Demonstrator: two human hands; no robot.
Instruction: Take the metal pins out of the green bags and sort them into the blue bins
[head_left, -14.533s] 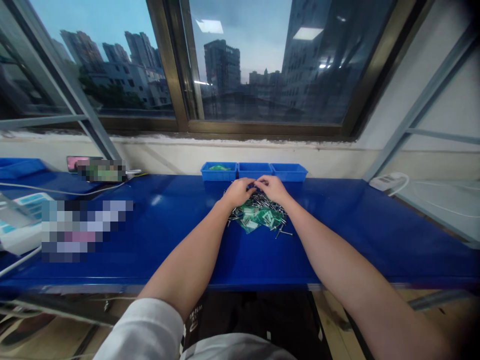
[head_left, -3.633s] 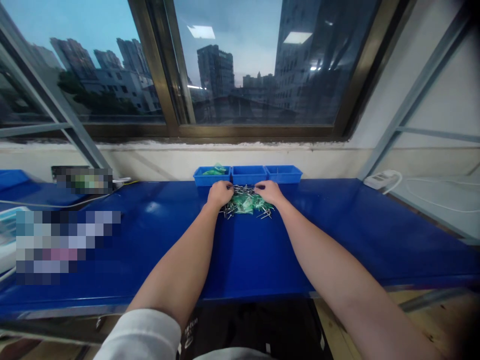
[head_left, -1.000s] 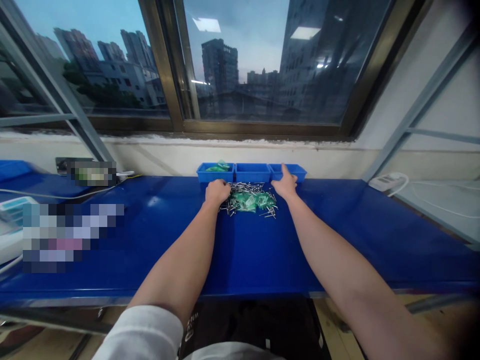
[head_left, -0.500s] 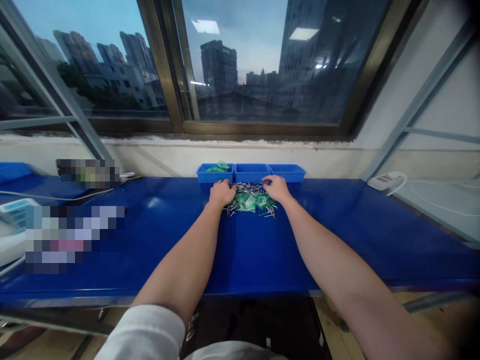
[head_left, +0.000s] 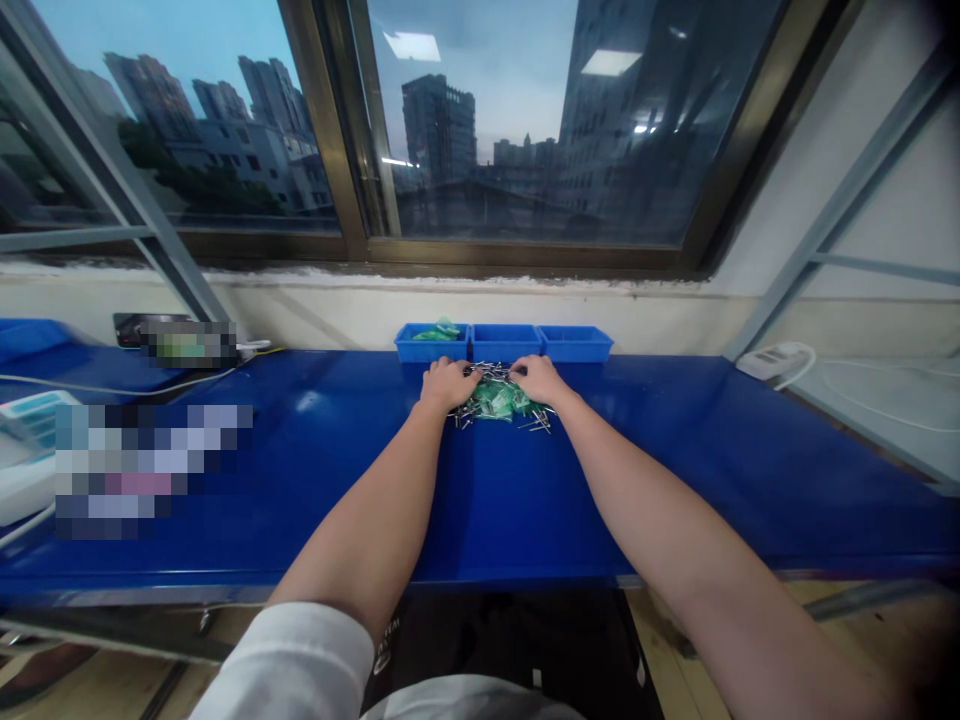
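Observation:
A pile of thin metal pieces [head_left: 491,372] lies on the blue table, with green plastic packets [head_left: 501,400] among them. At the pile's left edge rests my left hand [head_left: 448,384], its fingers curled at the metal pieces. My right hand [head_left: 541,382] is at the upper right of the pile, thumb and fingers bent together over the metal. Whatever either hand grips is too small to make out. Just behind stand three blue bins; green packets [head_left: 442,332] lie in the left bin [head_left: 431,350], beside the middle bin [head_left: 505,344] and right bin [head_left: 576,346].
On the blue table [head_left: 487,510], a white device [head_left: 26,480] and blurred items are at the left. A white power strip [head_left: 772,358] with a cable lies at the right. Grey metal frames rise at both sides, before a window.
My right hand has moved left, inward over the pile, closer to my left hand. My left hand has shifted slightly to the right.

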